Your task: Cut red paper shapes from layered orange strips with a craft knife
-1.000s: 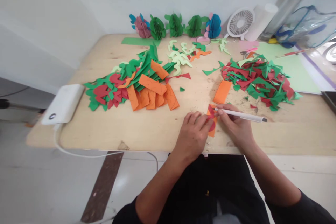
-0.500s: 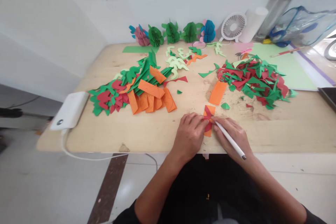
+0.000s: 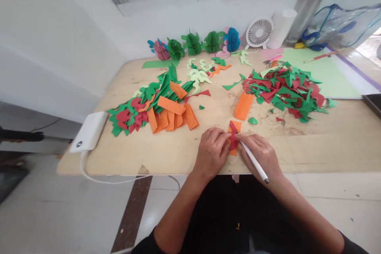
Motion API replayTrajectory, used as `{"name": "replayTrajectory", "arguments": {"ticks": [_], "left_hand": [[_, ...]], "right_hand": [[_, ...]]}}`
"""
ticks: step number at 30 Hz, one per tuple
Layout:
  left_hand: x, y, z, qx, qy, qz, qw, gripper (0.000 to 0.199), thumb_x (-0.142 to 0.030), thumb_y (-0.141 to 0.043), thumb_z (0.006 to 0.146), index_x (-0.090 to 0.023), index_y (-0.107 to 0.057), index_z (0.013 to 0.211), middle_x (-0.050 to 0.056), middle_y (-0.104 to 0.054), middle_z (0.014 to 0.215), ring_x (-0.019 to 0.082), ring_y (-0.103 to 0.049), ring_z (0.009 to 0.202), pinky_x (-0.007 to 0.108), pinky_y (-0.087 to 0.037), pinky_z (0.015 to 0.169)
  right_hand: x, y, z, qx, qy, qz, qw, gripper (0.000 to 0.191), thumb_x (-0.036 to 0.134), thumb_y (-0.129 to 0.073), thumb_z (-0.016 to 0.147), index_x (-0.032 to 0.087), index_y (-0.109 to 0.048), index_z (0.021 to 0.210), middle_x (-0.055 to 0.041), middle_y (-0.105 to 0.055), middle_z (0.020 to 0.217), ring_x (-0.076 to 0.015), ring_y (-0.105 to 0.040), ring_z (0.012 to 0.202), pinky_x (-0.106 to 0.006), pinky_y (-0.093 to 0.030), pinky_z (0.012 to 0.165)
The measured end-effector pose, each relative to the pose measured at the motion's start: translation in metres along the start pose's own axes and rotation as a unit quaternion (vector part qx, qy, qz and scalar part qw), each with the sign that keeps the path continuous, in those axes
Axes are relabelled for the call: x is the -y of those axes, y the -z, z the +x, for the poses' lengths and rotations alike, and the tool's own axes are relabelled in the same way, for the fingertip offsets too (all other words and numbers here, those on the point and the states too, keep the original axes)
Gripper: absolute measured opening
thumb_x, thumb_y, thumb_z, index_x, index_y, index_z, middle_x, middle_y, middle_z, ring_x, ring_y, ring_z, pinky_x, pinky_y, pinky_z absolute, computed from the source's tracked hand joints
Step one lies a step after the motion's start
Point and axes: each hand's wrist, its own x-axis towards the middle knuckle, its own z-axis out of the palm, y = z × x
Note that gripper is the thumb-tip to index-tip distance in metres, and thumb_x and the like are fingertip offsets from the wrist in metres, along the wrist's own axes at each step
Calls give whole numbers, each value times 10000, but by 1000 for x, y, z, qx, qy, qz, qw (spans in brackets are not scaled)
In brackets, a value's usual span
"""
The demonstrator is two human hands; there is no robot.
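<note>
Step in hand: from my remote seat, I judge this to be tracing a curved red paper cutout [image 3: 233, 140] onto a narrow orange paper strip [image 3: 237, 126].
Strip and cutout: cutout lying on strip, near the front edge of the pale wooden tabletop [image 3: 178, 151]; I take them as my clock's centre, twelve towards the white wall [image 3: 190, 16].
Left hand [image 3: 211, 147]: at nine o'clock, fingers bunched and curled, fingertips on the cutout; I cannot tell whether they also pinch it.
Right hand [image 3: 262, 150]: at three, closed in a writing grip on a slim white pen [image 3: 255, 162], tip by the cutout's right edge; I cannot tell if it is marking.
Orange paper: a plain orange rectangle [image 3: 244, 106] towards one; a fanned stack of orange pieces [image 3: 171, 120] around ten, some bearing drawn curves.
Offcuts: a red and green paper heap [image 3: 288, 91] between one and two.
Next move: I judge it calls for steady left-hand pressure and the pen hugging the edge; a slip could skew the outline.
</note>
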Motion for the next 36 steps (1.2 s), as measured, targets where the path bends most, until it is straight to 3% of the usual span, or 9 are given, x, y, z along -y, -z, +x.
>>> {"name": "replayTrajectory", "arguments": {"ticks": [7,26,36], "left_hand": [[-4,0,11,52,30,44,997,149,-179,-585,877,-179,-659,1007,61,-609,949,233,-536,931,402,-472,864],[-11,-3,-2,-8,4,48,999,170,-161,-518,891,-165,-650,999,76,-596,929,227,-540,875,408,-478,839],[-11,-3,-8,-30,-15,40,999,186,-159,-507,927,-150,-637,1060,103,-667,1108,251,-577,1027,437,-471,938]], "right_hand": [[0,-1,0,-3,1,2,1000,241,176,-485,962,191,-664,1123,-66,-743,860,-200,-667,780,-338,-521,747],[-1,-1,-1,2,-13,13,1000,247,186,-488,955,200,-668,1124,-76,-754,907,-214,-686,814,-361,-542,784],[3,2,3,-25,-161,136,977,237,340,-525,951,234,-712,1051,-65,-765,1043,-218,-728,952,-342,-587,831]]}}
